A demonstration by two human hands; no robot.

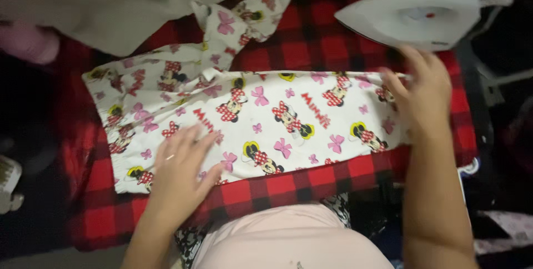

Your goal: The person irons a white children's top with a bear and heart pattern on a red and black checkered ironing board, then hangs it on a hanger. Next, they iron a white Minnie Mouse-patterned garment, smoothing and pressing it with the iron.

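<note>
- While the white cotton garment printed with cartoon mice and pink bows (261, 119) lies flat on the red-and-black checked cloth-covered surface (327, 180), its long axis runs left to right, parallel to the near edge.
- The left hand (180, 172) rests on the garment's left part near the near edge, fingers spread and palm down, pressing the fabric flat.
- The right hand (422, 97) sits at the garment's right end, fingers curled and apparently pinching the far right hem (motion blur hides the exact grip).
- Both hands thus sit at opposite ends of that axis, the garment stretched between them.
- A white plastic steam iron (413, 16) rests at the far right corner, just beyond the right hand, the nearer hand to it.
</note>
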